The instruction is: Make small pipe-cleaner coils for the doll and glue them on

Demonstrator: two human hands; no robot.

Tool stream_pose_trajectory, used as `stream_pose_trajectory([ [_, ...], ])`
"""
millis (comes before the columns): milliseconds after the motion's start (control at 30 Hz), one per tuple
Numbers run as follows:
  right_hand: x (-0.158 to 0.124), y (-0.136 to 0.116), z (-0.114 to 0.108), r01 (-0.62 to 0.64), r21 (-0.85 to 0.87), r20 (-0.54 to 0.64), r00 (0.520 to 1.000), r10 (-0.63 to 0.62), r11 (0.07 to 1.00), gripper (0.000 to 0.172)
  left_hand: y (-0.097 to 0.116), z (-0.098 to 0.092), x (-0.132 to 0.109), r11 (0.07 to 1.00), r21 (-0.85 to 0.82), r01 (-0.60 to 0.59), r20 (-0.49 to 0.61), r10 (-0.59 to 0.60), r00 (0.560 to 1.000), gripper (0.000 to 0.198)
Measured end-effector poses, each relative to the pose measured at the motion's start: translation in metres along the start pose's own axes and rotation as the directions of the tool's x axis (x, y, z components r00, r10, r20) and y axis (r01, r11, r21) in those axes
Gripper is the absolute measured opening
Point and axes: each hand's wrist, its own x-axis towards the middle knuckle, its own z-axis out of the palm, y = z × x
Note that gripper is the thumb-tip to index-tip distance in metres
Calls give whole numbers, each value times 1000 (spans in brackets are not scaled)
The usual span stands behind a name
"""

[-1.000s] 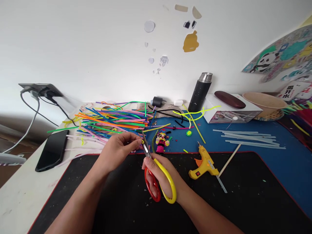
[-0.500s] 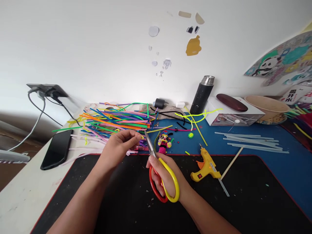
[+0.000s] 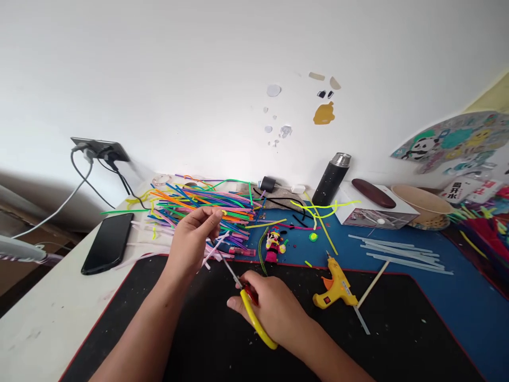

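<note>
My left hand [image 3: 196, 231] pinches a small yellow piece [image 3: 225, 213] between thumb and fingertips, raised in front of the pipe cleaner pile; it looks like a bit of pipe cleaner. My right hand [image 3: 272, 305] is wrapped round scissors [image 3: 254, 321] with red and yellow handles. Their blades point up and left, below my left hand and apart from the yellow piece. Just beyond my right hand lies a small pink, yellow and black figure [image 3: 273, 245]. Many coloured pipe cleaners [image 3: 191, 199] lie heaped behind my left hand.
A yellow glue gun [image 3: 337, 284] lies to the right on the black mat [image 3: 207, 339], near clear glue sticks [image 3: 401, 254]. Farther back are a black flask [image 3: 331, 180], a white box [image 3: 371, 209] and a basket [image 3: 421, 201]. A phone [image 3: 108, 243] lies left.
My right hand has turned, swinging the scissors lower and to the left, away from the pile. My left hand still pinches, slightly higher. The view has tilted upward.
</note>
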Motion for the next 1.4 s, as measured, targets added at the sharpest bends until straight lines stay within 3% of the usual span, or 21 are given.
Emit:
stream_pose_trajectory([
  [233, -5, -36, 7, 146, -449, 181, 981, -70, 881, 28, 0, 0, -3, 997, 80, -6, 86, -1, 996, 28],
  [400, -10, -45, 17, 368, -513, 302, 923, -238, 775, 31, -2, 6, -7, 977, 207, 45, 193, -86, 977, 36],
  [500, -9, -40, 11, 380, -371, 228, 922, -313, 847, 25, -4, 11, -8, 967, 248, 55, 226, -113, 967, 39],
  [600, -1, -26, -1, 237, 8, 45, 970, -237, 971, 10, -6, 14, -10, 964, 260, 46, 264, -117, 957, 38],
  [667, 8, -12, -10, 127, 255, -65, 991, -114, 958, 13, -7, 16, -11, 965, 259, 42, 289, -119, 950, 37],
  [767, 22, 6, -22, 73, 533, -146, 989, 7, 843, 27, -8, 17, -12, 962, 266, 52, 320, -139, 937, 37],
  [933, 35, 17, -33, 150, 612, -317, 946, 68, 776, 39, -12, 18, -12, 937, 350, 23, 363, -158, 918, 36],
  [1233, 40, 23, -19, 185, 623, -348, 936, 57, 760, 29, -16, 20, -16, 855, 516, -57, 403, -184, 896, 28],
  [1400, 39, 28, -17, 161, 625, -319, 946, 62, 764, 26, -19, 23, -18, 850, 525, -46, 413, -207, 887, 24],
])
